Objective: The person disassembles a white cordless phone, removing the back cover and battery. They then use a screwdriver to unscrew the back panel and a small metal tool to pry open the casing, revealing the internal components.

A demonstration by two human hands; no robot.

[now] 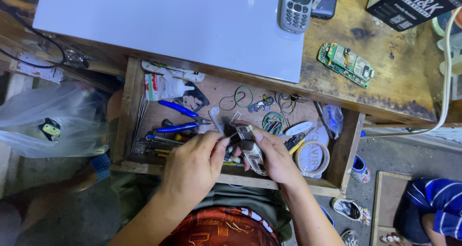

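A dark rectangular box (413, 4) with pale lettering sits at the far right corner of the wooden table (385, 89). A grey keypad phone (294, 7) with a small dark screen lies at the table's far edge, partly on a white sheet (168, 24). In the open drawer (126, 111), a white glue bottle (168, 87) with a red label lies by the far left corner.

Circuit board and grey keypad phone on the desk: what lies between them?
Only bare wooden desktop separates the circuit board from the phone, per the head view.
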